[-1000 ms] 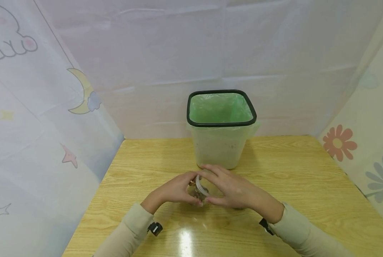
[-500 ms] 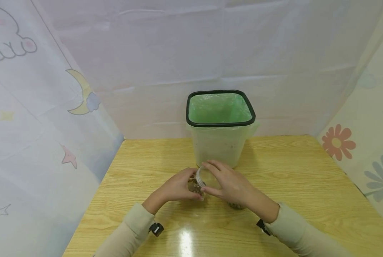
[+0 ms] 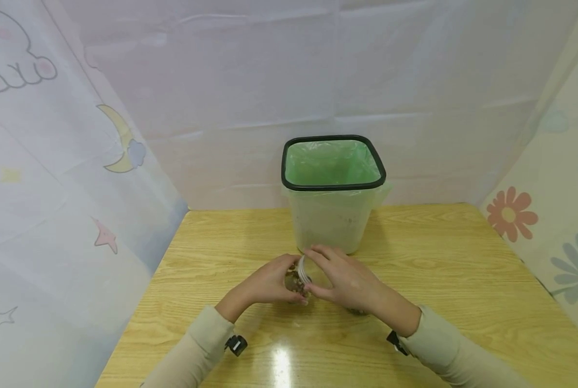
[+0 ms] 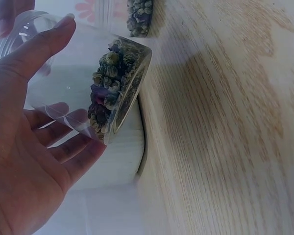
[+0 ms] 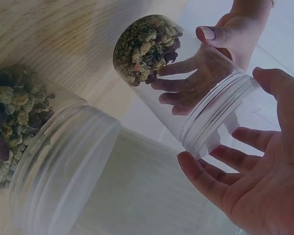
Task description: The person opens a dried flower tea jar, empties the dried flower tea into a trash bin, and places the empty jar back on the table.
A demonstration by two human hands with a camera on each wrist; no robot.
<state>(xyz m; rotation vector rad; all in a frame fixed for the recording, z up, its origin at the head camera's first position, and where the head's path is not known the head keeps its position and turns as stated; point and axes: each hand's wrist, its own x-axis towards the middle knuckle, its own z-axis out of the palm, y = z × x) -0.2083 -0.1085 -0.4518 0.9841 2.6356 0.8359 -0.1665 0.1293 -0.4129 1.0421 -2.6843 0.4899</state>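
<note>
A clear jar point(image 4: 71, 81) of dried flower buds point(image 4: 110, 88) is held tilted just above the table, its ribbed lid end point(image 5: 218, 115) toward my right hand. My left hand point(image 3: 268, 281) grips the jar's body, thumb on one side and fingers spread round the other. At the lid end, my right hand point(image 3: 349, 281) curls its thumb and fingers round the ribbed rim. A second jar point(image 5: 19, 117) of similar dried flowers, with a ribbed translucent lid point(image 5: 68, 166), stands on the table, mostly hidden below my right wrist in the head view.
Behind the hands, a pale bin point(image 3: 330, 221) with a black rim and green liner stands on the wooden table point(image 3: 221, 237). Printed cloth point(image 3: 250, 70) hangs at the back and both sides.
My right hand has shifted slightly left and in at the rim. The held jar has turned a little, and more of the second jar shows below my right wrist.
</note>
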